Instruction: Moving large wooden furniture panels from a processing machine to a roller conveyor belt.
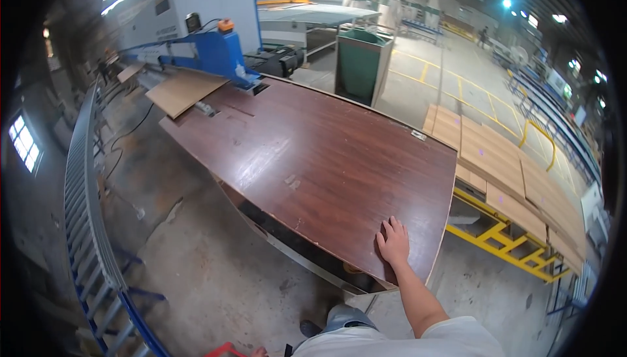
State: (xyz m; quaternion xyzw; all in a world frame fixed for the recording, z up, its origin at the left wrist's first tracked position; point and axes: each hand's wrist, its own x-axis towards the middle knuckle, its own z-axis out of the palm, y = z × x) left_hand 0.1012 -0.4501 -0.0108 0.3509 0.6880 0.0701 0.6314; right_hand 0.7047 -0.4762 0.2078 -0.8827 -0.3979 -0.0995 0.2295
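Note:
My right hand (394, 243) lies flat on the near right corner of a large reddish-brown wood-grain table top (339, 154). Its fingers are stretched out and nothing is in it. Only a bit of my left hand (260, 352) shows at the lower edge, beside a red object (225, 350) that is mostly cut off. Whether that hand touches the red object, I cannot tell. At the table's far left end, a light brown board (187, 91) lies on the surface, by a blue machine (221, 53).
A green bin (361, 63) stands behind the table. To the right, wood-grain panels (486, 151) are stacked on a yellow frame (503, 239). A roller conveyor (91, 226) with blue legs runs along the left. A dark cable (121, 145) lies on the concrete floor.

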